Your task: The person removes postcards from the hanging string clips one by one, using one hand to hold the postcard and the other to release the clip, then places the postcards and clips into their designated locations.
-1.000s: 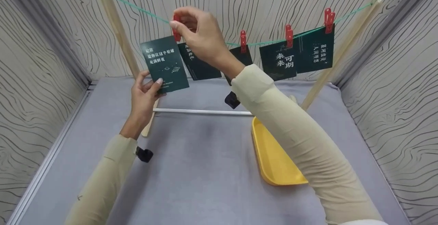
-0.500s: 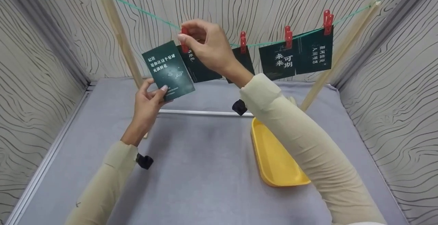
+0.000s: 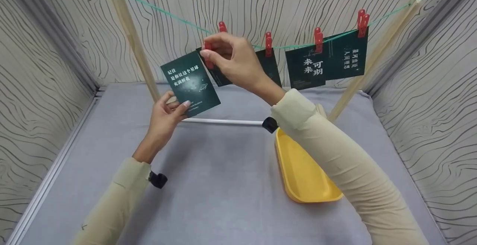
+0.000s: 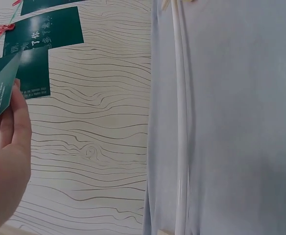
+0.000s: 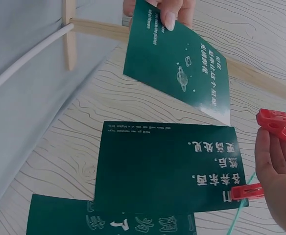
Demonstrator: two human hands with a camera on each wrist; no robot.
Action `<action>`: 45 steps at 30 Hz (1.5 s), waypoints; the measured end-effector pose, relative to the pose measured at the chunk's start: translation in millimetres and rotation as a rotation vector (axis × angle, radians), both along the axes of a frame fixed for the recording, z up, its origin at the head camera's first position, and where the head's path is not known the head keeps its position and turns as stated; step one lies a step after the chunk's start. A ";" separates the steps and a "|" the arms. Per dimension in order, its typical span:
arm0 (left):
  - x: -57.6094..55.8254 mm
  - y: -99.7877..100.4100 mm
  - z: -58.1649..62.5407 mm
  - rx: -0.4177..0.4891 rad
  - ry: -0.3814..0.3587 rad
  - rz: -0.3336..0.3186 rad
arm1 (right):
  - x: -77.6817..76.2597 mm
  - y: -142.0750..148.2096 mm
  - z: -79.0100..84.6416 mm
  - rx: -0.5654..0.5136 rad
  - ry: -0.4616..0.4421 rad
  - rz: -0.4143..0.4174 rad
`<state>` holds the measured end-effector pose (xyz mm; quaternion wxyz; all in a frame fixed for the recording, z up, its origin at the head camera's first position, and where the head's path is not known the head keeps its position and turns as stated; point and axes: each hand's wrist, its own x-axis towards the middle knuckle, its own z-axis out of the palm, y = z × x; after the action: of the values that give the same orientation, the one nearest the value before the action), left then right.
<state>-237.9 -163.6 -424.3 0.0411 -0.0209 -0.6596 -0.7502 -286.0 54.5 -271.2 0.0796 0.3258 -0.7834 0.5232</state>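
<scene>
My left hand [image 3: 164,118] pinches the lower left of a dark green card [image 3: 192,85] with white writing and small planets. The card is tilted in the air. My right hand [image 3: 238,62] holds a red clothespin [image 5: 275,122] between thumb and fingers, just above the card's top right corner and below the green string [image 3: 160,11]. Behind that hand hangs another green card [image 5: 167,166], fixed to the string by a red clothespin [image 5: 247,191]. In the left wrist view, the left fingers [image 4: 18,117] lie behind the held card.
Several more green cards [image 3: 305,70] hang from the string under red clothespins [image 3: 317,40]. Wooden posts [image 3: 130,40] hold the string's ends. A white rod [image 3: 223,121] runs low between them. A yellow tray [image 3: 298,196] stands on the grey cloth, partly under the right forearm.
Both hands have moved right and down, the card and the clothespin with them. The clothespin has dropped below the string. A hanging clothespin now shows above my right hand.
</scene>
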 end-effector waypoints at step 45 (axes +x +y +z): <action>15.4 15.1 -39.6 -0.016 -0.101 -0.036 | 0.9 63.5 -57.2 0.081 -0.149 -0.103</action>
<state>-222.5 -148.5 -463.9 -0.0061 0.0050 -0.6665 -0.7454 -285.2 118.0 -328.4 0.0348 0.2483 -0.8233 0.5092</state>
